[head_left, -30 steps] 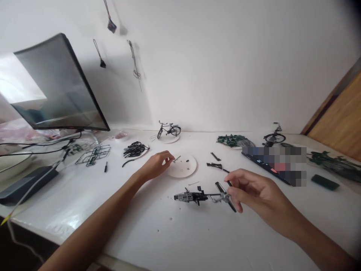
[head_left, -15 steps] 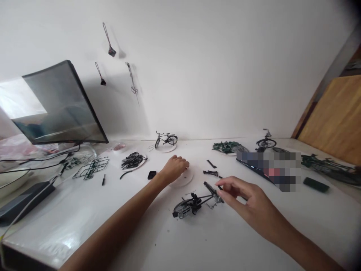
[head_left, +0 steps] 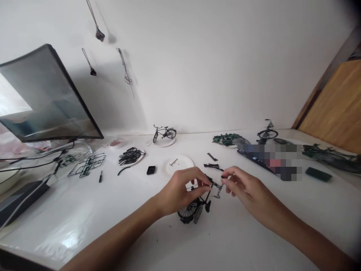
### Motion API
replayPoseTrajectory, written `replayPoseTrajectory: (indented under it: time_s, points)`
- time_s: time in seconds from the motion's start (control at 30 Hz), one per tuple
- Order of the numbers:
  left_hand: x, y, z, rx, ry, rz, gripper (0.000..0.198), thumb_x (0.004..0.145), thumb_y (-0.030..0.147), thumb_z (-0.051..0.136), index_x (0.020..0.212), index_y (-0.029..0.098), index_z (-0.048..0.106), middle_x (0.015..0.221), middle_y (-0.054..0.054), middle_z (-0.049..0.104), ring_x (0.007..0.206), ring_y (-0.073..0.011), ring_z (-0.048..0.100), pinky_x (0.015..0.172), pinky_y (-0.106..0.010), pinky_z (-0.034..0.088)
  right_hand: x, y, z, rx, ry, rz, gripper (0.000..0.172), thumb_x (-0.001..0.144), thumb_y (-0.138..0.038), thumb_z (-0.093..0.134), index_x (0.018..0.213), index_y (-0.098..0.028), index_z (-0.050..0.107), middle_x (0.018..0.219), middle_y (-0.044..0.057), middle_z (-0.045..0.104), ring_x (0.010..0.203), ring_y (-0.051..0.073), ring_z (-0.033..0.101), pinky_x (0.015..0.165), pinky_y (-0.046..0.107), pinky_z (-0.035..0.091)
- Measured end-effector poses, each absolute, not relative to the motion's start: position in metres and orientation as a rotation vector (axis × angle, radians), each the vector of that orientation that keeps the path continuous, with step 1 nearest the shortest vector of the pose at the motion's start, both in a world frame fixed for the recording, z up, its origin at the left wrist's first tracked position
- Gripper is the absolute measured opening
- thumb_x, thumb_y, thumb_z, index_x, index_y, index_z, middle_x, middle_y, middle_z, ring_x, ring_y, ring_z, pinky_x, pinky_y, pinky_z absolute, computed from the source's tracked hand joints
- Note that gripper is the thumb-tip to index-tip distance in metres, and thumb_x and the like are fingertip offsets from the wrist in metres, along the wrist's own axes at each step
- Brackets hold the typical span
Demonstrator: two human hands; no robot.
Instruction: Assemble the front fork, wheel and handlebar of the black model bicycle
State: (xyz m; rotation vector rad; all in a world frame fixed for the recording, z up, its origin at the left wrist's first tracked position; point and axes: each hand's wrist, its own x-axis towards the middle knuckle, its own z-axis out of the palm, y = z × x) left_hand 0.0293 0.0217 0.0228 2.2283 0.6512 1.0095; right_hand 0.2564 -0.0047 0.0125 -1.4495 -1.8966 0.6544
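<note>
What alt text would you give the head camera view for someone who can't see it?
A left hand grips a partly built black model bicycle on a white table, the right hand close beside it. A complete model bicycle stands further back, beyond a white plate.

A half-built black model bicycle [head_left: 194, 207] lies tilted, one spoked wheel down.

To your left stands a computer monitor [head_left: 46, 94], and on the desk [head_left: 56, 226] near it lie a green parts sprue [head_left: 87, 165] and a small screwdriver [head_left: 100, 176]. Straight ahead, a model bicycle [head_left: 165, 133] stands on a white plate [head_left: 166, 143], and a pixelated device [head_left: 267, 162] lies to your right.
</note>
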Motion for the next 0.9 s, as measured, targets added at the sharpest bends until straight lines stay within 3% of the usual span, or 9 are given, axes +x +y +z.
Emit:
replayPoseTrajectory:
  time_s: [0.13, 0.4, 0.47, 0.63, 0.77, 0.9]
  points:
    - [0.037, 0.021, 0.011, 2.113, 0.722, 0.972, 0.01, 0.089, 0.025, 0.065, 0.092, 0.016, 0.069, 0.089, -0.006, 0.071, 0.08, -0.0151, 0.063, 0.072, -0.027, 0.05, 0.254, -0.006, 0.011, -1.504, -1.868, 0.76, 0.025, 0.1, -0.049, 0.037, 0.096, -0.026, 0.046, 0.07, -0.002, 0.062, 0.057, 0.015, 0.058, 0.06, 0.031, 0.045]
    - [0.041, 0.018, 0.005, 2.172, 0.64, 0.957, 0.009, 0.089, 0.019, 0.065, 0.096, 0.017, 0.07, 0.094, -0.006, 0.072, 0.086, -0.0155, 0.066, 0.078, -0.028, 0.053, 0.253, -0.008, 0.009, -1.386, -1.573, 1.174, 0.033, 0.096, -0.055, 0.043, 0.108, -0.025, 0.042, 0.086, 0.003, 0.067, 0.061, 0.02, 0.071, 0.053, 0.033, 0.054]
    - [0.041, 0.018, 0.004, 2.192, 0.615, 0.964, 0.009, 0.089, 0.02, 0.065, 0.096, 0.017, 0.07, 0.093, -0.006, 0.071, 0.085, -0.0158, 0.066, 0.078, -0.029, 0.053, 0.252, -0.01, 0.011, -1.349, -1.468, 1.324, 0.037, 0.095, -0.055, 0.047, 0.114, -0.024, 0.041, 0.09, 0.004, 0.068, 0.065, 0.022, 0.072, 0.055, 0.035, 0.057]
    - [0.04, 0.02, 0.003, 2.161, 0.581, 0.985, 0.008, 0.088, 0.019, 0.066, 0.095, 0.015, 0.069, 0.093, -0.007, 0.069, 0.086, -0.0148, 0.065, 0.078, -0.027, 0.052, 0.249, -0.016, 0.015, -1.138, -1.345, 1.657, 0.048, 0.089, -0.042, 0.066, 0.126, -0.02, 0.043, 0.101, 0.008, 0.069, 0.09, 0.022, 0.071, 0.08, 0.039, 0.059]
    - [0.04, 0.021, 0.004, 2.08, 0.622, 1.018, 0.008, 0.088, 0.022, 0.067, 0.092, 0.015, 0.068, 0.092, -0.007, 0.069, 0.086, -0.0155, 0.064, 0.079, -0.029, 0.051, 0.249, -0.015, 0.015, -1.081, -1.349, 1.619, 0.045, 0.085, -0.039, 0.07, 0.12, -0.019, 0.051, 0.095, 0.005, 0.069, 0.084, 0.019, 0.07, 0.083, 0.038, 0.057]
    - [0.039, 0.021, 0.006, 2.019, 0.658, 1.053, 0.007, 0.089, 0.02, 0.064, 0.092, 0.016, 0.069, 0.091, -0.007, 0.07, 0.085, -0.016, 0.064, 0.079, -0.031, 0.051, 0.248, -0.013, 0.019, -1.08, -1.332, 1.547, 0.047, 0.084, -0.04, 0.072, 0.121, -0.018, 0.052, 0.088, 0.004, 0.067, 0.076, 0.017, 0.067, 0.076, 0.036, 0.056]
